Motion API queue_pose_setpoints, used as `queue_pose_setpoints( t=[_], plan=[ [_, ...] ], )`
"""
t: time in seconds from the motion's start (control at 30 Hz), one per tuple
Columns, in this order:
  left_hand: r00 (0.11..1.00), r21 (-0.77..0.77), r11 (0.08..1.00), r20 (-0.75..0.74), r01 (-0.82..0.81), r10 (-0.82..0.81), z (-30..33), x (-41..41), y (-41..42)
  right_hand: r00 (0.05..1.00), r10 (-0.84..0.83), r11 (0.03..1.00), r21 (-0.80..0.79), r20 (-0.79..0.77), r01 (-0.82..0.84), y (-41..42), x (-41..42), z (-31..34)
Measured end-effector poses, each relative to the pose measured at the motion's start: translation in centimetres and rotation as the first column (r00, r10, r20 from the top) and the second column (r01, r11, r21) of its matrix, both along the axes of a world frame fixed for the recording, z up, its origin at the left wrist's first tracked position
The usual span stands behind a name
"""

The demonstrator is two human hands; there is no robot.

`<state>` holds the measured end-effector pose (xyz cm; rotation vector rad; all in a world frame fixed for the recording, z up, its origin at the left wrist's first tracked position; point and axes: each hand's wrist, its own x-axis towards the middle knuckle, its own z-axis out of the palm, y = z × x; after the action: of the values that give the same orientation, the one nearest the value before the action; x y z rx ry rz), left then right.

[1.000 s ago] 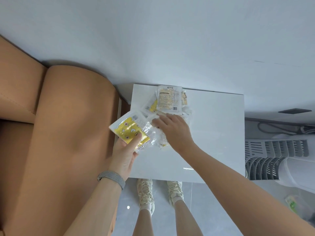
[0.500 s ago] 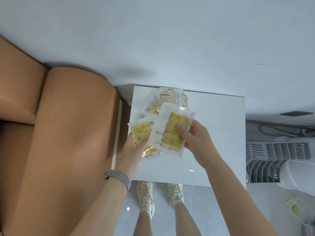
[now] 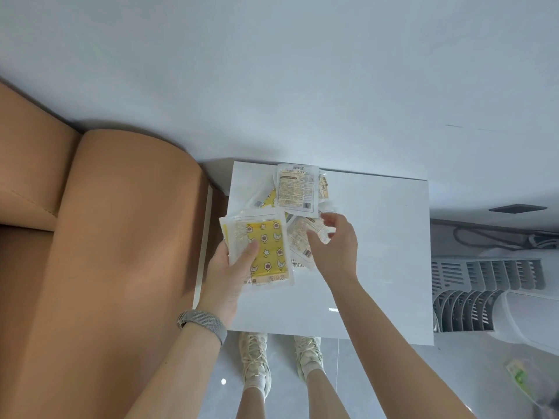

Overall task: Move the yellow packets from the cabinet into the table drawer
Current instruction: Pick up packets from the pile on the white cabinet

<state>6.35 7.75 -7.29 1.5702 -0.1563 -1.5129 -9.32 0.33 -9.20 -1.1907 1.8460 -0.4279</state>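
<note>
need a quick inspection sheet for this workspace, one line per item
surface: glossy white cabinet top, its right half bare.
job's things: stack of yellow star-and-moon patterned plastic packets held in the left hand; loose pile of the same packets at the back of the top, one lying printed label side up.
clutter: nothing seen on the top besides packets.
grips: left hand pinches the stack, thumb on its face; right hand is over a clear packet showing its pale back, fingers curled, contact unclear.
cables: dark cable on the floor to the right.
surroundings: tan leather sofa arm to the left, white slatted appliance to the right, grey tile floor; no drawer in view.
</note>
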Motion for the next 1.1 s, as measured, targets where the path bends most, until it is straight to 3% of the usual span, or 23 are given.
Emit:
queue_pose_setpoints(
  t=[0.1, 0.17, 0.4, 0.77, 1.0, 1.1],
  plan=[
    [1.0, -0.016, 0.999, 0.002, -0.027, 0.027, -0.5, 0.3, 0.3, 0.98, -0.198, 0.923, 0.331, -0.034, 0.198, -0.9, 0.5, -1.9],
    [0.999, -0.024, 0.999, 0.0, -0.041, 0.041, -0.6, 0.4, 0.6, 0.967, -0.252, 0.886, 0.394, -0.033, 0.244, -1.4, 1.1, -2.7],
    [0.999, -0.014, 0.999, 0.005, -0.042, 0.042, -0.8, 0.4, 1.0, 0.976, -0.12, 0.904, 0.388, -0.179, 0.182, -2.3, 1.7, -4.0],
    [1.0, -0.032, 0.999, -0.005, -0.017, 0.017, -0.9, 0.2, 0.9, 0.968, -0.24, 0.928, 0.275, -0.076, 0.252, -2.3, -1.1, -3.7],
    [1.0, -0.018, 1.0, -0.012, -0.024, 0.024, -1.2, 0.0, 1.2, 0.891, -0.426, 0.854, 0.396, 0.158, 0.338, -2.5, -1.8, -4.0],
    [1.0, -0.015, 1.0, -0.016, -0.023, 0.023, -1.3, -0.1, 1.3, 0.861, -0.471, 0.849, 0.365, 0.194, 0.382, -2.2, -2.5, -3.5]
  ],
)
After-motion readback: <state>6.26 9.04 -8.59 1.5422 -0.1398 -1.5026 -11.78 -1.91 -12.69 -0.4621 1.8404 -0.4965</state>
